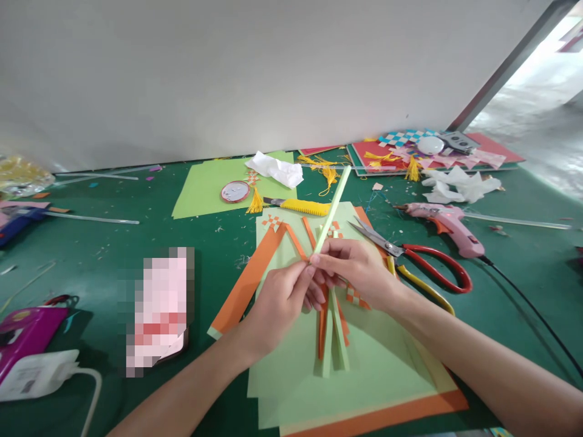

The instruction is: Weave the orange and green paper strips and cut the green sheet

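Note:
Over light green paper sheets (pixel 291 388), my left hand (pixel 286 291) and my right hand (pixel 357 267) meet with pinched fingers. Between them are narrow paper strips: a pale green strip (pixel 334 203) points up and away, and an orange strip (pixel 295 240) slants in from the upper left. More green strips (pixel 339 340) and orange strips (pixel 321 334) fan out below the fingers. Where the strips cross is hidden by the fingertips. Small orange-and-white woven pieces (pixel 357 297) lie around my hands. A wide orange strip (pixel 250 279) rests left of my left hand.
Scissors with red and yellow handles (pixel 437 267) and a pink glue gun (pixel 446 224) lie right, its cable running to the edge. A yellow cutter (pixel 305 207), round tin (pixel 235 192) and tissue (pixel 276 170) sit beyond. Left are a blurred pink object (pixel 161 309) and white plug (pixel 40 373).

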The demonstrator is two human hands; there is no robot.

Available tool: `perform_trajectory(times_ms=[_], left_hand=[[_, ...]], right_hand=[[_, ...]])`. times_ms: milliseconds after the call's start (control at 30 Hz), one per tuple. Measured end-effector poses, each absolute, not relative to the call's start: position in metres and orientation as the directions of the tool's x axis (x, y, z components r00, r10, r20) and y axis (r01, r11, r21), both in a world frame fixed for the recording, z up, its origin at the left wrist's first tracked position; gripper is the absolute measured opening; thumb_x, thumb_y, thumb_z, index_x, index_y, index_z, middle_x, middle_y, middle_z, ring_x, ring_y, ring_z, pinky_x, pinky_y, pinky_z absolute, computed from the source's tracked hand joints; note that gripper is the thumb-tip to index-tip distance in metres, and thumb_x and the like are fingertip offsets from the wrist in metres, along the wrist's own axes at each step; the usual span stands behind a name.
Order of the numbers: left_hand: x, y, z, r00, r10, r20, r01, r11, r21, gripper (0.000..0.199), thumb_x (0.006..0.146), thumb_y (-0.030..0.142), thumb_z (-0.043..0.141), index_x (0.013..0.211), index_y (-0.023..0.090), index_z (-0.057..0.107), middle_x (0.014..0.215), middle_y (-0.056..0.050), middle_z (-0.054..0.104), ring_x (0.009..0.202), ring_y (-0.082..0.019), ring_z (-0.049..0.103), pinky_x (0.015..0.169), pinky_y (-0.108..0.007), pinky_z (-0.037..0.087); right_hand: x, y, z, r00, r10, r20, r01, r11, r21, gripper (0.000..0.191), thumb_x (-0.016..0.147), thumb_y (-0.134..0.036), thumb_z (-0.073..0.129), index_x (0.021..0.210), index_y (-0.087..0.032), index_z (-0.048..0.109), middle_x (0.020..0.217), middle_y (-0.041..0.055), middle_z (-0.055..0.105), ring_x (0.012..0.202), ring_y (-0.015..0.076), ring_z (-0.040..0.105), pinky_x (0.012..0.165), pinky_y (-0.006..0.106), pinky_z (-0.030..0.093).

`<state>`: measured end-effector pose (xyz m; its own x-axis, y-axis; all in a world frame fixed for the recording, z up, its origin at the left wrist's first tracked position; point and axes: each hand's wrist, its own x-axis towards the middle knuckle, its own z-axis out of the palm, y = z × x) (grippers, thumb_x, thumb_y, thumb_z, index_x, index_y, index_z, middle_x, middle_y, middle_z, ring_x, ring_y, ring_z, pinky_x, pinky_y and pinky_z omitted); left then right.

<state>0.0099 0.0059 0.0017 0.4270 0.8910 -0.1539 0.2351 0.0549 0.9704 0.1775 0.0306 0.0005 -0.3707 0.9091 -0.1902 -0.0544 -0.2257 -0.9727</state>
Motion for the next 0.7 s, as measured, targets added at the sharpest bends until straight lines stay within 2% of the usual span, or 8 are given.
perform_trajectory(times_ms=[433,700], left_hand=[[0.012,0.0051,0.0038,0.437,0.876,-0.203,0.222,0.114,0.968,0.035,0.099,0.04,0.042,0.08,0.016,0.058,0.07,-0.003,0.065,0.062,-0.012,0.064,0.058,-0.021,0.052],[0.0099,0.004,0.0027,0.453,0.874,-0.178,0.235,0.076,0.969,0.036,0.1,0.04,0.039,0.081,0.015,0.057,0.07,-0.003,0.066,0.061,-0.012,0.064,0.057,-0.021,0.051]], right_hand=[[0.179,0.0319,-0.0008,-0.274,0.952,-0.136,-0.048,-0.155,-0.987,0.039,0.081,-0.043,0.068,0.059,-0.017,0.049,0.046,-0.0055,0.047,0.044,0.0051,0.037,0.045,0.023,0.025],[0.1792,0.0318,-0.0004,-0.385,0.909,-0.162,-0.039,-0.191,-0.981,0.034,0.08,-0.042,0.07,0.065,-0.016,0.055,0.055,-0.002,0.056,0.051,0.0079,0.047,0.047,0.023,0.03]])
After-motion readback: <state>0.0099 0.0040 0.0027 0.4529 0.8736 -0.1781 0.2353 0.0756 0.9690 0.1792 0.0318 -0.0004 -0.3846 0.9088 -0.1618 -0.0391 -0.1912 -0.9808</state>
